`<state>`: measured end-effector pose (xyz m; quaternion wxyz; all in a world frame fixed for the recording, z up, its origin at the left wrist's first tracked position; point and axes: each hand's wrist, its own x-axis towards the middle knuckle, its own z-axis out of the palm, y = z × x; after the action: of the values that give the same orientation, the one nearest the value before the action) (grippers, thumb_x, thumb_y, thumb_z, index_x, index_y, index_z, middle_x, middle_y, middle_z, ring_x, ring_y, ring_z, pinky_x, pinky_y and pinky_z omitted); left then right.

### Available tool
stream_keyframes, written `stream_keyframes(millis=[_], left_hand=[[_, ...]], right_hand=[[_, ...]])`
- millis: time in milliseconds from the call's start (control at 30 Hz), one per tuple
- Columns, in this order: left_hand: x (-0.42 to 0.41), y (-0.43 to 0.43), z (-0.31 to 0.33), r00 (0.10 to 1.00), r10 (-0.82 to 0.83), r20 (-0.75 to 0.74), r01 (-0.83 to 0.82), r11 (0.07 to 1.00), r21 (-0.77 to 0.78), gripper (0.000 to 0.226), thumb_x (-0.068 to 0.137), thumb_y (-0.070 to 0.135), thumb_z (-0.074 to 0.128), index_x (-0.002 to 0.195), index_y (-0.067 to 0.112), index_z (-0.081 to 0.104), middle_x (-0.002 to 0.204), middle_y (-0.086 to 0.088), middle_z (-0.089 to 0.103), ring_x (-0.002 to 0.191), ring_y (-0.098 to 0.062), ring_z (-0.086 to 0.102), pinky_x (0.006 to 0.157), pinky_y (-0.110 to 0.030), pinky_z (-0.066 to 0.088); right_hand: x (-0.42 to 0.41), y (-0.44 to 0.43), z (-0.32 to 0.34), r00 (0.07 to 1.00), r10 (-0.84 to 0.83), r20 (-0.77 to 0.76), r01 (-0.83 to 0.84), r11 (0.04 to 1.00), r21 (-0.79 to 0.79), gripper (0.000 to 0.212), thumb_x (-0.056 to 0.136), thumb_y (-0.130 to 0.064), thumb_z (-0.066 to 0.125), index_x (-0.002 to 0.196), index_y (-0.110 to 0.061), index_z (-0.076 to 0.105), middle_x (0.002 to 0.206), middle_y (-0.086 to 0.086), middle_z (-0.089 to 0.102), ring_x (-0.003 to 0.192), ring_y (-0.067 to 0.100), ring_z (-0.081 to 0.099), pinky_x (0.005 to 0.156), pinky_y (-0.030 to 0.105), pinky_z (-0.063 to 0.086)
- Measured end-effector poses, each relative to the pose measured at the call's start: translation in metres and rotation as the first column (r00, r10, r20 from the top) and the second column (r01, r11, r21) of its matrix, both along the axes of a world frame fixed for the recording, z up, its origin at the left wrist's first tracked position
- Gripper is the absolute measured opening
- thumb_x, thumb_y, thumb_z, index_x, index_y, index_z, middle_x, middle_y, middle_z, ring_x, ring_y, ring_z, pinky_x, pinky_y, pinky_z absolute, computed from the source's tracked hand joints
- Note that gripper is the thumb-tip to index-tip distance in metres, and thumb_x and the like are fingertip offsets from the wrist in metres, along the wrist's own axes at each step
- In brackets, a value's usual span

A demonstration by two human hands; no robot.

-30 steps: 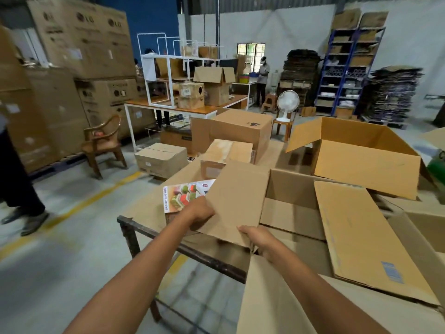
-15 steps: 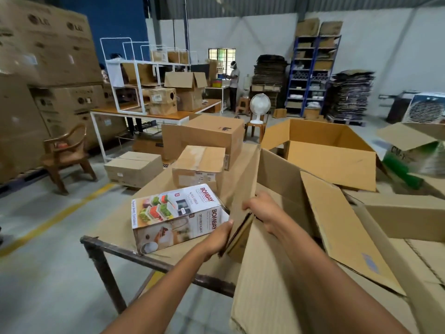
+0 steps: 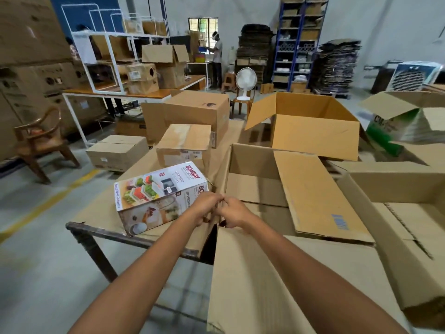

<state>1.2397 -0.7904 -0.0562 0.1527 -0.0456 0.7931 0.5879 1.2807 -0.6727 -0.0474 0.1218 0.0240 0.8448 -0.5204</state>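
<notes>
At the centre of the frame the left hand (image 3: pixel 204 209) and the right hand (image 3: pixel 235 212) meet knuckle to knuckle. Both have their fingers curled tight, pinching the near top edge of the side flap (image 3: pixel 225 172) between them. The flap stands upright, seen almost edge-on, and runs away from the hands toward the middle of the frame. It belongs to the big brown carton (image 3: pixel 252 273), which fills the lower right. The carton's near flap hangs toward the camera below the wrists, and another flap (image 3: pixel 317 196) lies folded across the opening to the right of the hands. Between these flaps bare cardboard shows inside the carton. Just left of the left hand a printed box (image 3: pixel 154 196) with pictures of food containers lies tilted on the cardboard-covered table (image 3: pixel 120 233). Its right end is partly hidden behind the left hand's fingers, and whether they touch cannot be told. Above it in the frame sits a small taped box (image 3: pixel 185 145) with a larger closed box (image 3: pixel 192 112) behind it. In the upper right of centre a second open carton (image 3: pixel 313 138) stands with its flaps spread, only its brown inner walls in sight. At the right edge a green-and-white carton (image 3: pixel 397 126) is blurred.
</notes>
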Motion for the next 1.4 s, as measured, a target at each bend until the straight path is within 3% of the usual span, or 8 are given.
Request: stream_keyframes(millis=[133, 300, 467, 567, 667, 900, 1100, 1400], left_hand=[[-0.004, 0.005, 0.005, 0.921, -0.129, -0.368, -0.051, 0.896, -0.442, 0.026, 0.089, 0.027, 0.069, 0.111, 0.014, 0.065, 0.103, -0.01, 0.065, 0.097, -0.028, 0.06, 0.079, -0.035, 0.047], [-0.003, 0.057, 0.029, 0.782, -0.183, -0.596, -0.036, 0.941, -0.336, 0.024, 0.092, 0.021, 0.062, 0.112, 0.012, 0.07, 0.107, -0.004, 0.07, 0.098, -0.018, 0.061, 0.088, -0.031, 0.048], [0.0, 0.129, 0.025, 0.982, -0.186, -0.019, 0.186, 0.957, 0.223, 0.02, 0.104, 0.031, 0.047, 0.108, 0.015, 0.057, 0.101, -0.013, 0.06, 0.09, -0.025, 0.062, 0.077, -0.035, 0.051], [0.004, 0.163, 0.008, 0.917, -0.271, 0.292, 0.125, 0.891, 0.436, 0.054, 0.107, 0.041, 0.035, 0.15, 0.009, 0.033, 0.146, -0.027, 0.044, 0.135, -0.043, 0.043, 0.106, -0.048, 0.04], [0.013, 0.189, -0.004, 0.894, -0.283, 0.348, 0.035, 0.818, 0.574, 0.057, 0.108, 0.046, 0.027, 0.138, 0.002, 0.047, 0.132, -0.021, 0.056, 0.121, -0.035, 0.054, 0.098, -0.042, 0.042], [0.018, 0.24, 0.039, 0.978, -0.143, 0.151, -0.002, 0.721, 0.693, 0.054, 0.107, 0.05, 0.023, 0.108, 0.014, 0.064, 0.094, -0.008, 0.069, 0.073, -0.019, 0.063, 0.062, -0.032, 0.053], [0.06, 0.295, 0.058, 0.919, -0.388, 0.075, 0.36, 0.9, 0.245, 0.026, 0.091, 0.054, 0.064, 0.094, 0.028, 0.06, 0.096, -0.001, 0.065, 0.087, -0.023, 0.061, 0.071, -0.041, 0.055], [0.06, 0.322, 0.065, 0.827, -0.449, 0.337, 0.305, 0.864, 0.401, 0.074, 0.073, 0.082, 0.055, 0.086, 0.015, 0.083, 0.088, -0.017, 0.076, 0.072, -0.027, 0.075, 0.056, -0.03, 0.057]], right_hand=[[-0.005, 0.042, 0.013, 0.95, -0.309, -0.049, 0.29, 0.928, -0.233, 0.015, 0.096, -0.007, 0.054, 0.087, -0.007, 0.066, 0.091, 0.021, 0.071, 0.053, 0.018, 0.061, 0.05, 0.026, 0.048], [0.006, 0.118, 0.041, 0.72, -0.557, -0.413, 0.626, 0.779, 0.041, 0.02, 0.093, -0.02, 0.054, 0.081, -0.016, 0.07, 0.084, 0.005, 0.074, 0.079, 0.025, 0.069, 0.073, 0.036, 0.055], [0.037, 0.186, 0.042, 0.747, -0.496, -0.443, 0.655, 0.664, 0.361, 0.017, 0.091, -0.028, 0.057, 0.099, -0.02, 0.069, 0.103, 0.003, 0.068, 0.099, 0.029, 0.062, 0.078, 0.036, 0.05], [0.062, 0.223, 0.028, 0.795, -0.532, -0.29, 0.599, 0.621, 0.505, 0.033, 0.09, -0.032, 0.06, 0.122, -0.023, 0.063, 0.124, 0.008, 0.062, 0.12, 0.031, 0.053, 0.099, 0.045, 0.046], [0.081, 0.255, 0.009, 0.809, -0.544, -0.22, 0.565, 0.618, 0.547, 0.046, 0.091, -0.035, 0.06, 0.134, -0.02, 0.058, 0.133, 0.011, 0.061, 0.125, 0.032, 0.052, 0.101, 0.039, 0.043], [0.093, 0.291, 0.005, 0.781, -0.62, -0.078, 0.621, 0.784, -0.021, 0.03, 0.101, -0.032, 0.049, 0.075, -0.022, 0.058, 0.078, -0.002, 0.06, 0.082, 0.019, 0.057, 0.068, 0.031, 0.037], [0.083, 0.309, 0.026, 0.817, -0.564, 0.12, 0.567, 0.748, -0.346, 0.059, 0.098, -0.068, 0.036, 0.111, -0.022, 0.072, 0.106, 0.005, 0.074, 0.101, 0.026, 0.066, 0.087, 0.04, 0.053], [0.07, 0.322, 0.051, 0.893, -0.446, 0.067, 0.424, 0.78, -0.461, 0.048, 0.101, -0.059, 0.034, 0.107, -0.03, 0.071, 0.112, 0.004, 0.074, 0.109, 0.027, 0.063, 0.089, 0.046, 0.044]])
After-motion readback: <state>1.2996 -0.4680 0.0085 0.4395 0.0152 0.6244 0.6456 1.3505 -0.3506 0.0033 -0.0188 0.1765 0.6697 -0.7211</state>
